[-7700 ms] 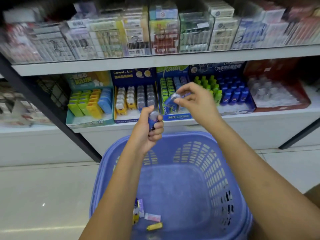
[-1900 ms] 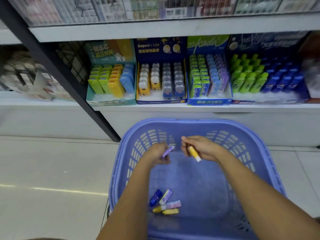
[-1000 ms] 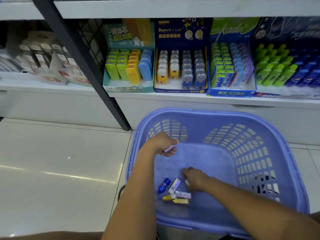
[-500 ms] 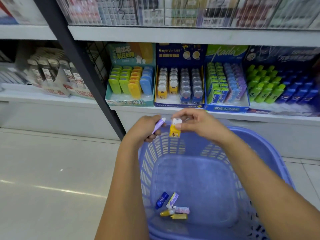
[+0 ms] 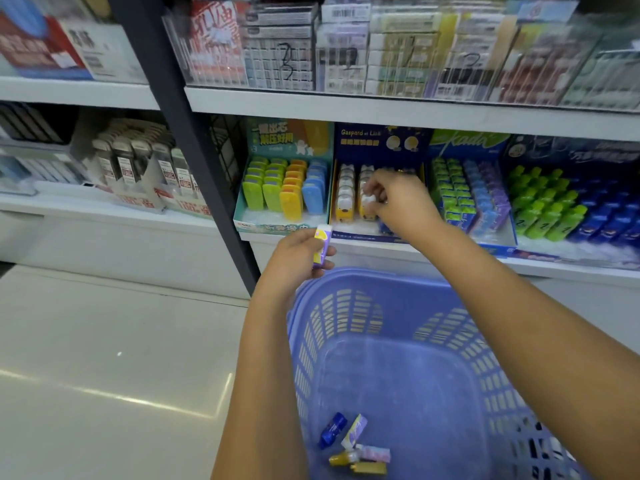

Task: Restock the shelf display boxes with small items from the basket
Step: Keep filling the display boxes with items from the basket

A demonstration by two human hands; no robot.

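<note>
Up at the front edge of the white shelf (image 5: pixel 381 244), the right hand (image 5: pixel 398 202) pinches a small yellow-and-white capped item (image 5: pixel 367 205), upright, into the front row of the dark blue cardboard display box (image 5: pixel 377 140). The left hand (image 5: pixel 294 259) hovers just below, curled round a purple-and-white wrapped stick (image 5: pixel 322 245), long axis near vertical. Its likely home, the green-topped box (image 5: pixel 467 143), lies rightward, nearer the right hand. A few loose pieces (image 5: pixel 356 445) lie by the near left corner of the blue plastic basket (image 5: pixel 363 278).
</note>
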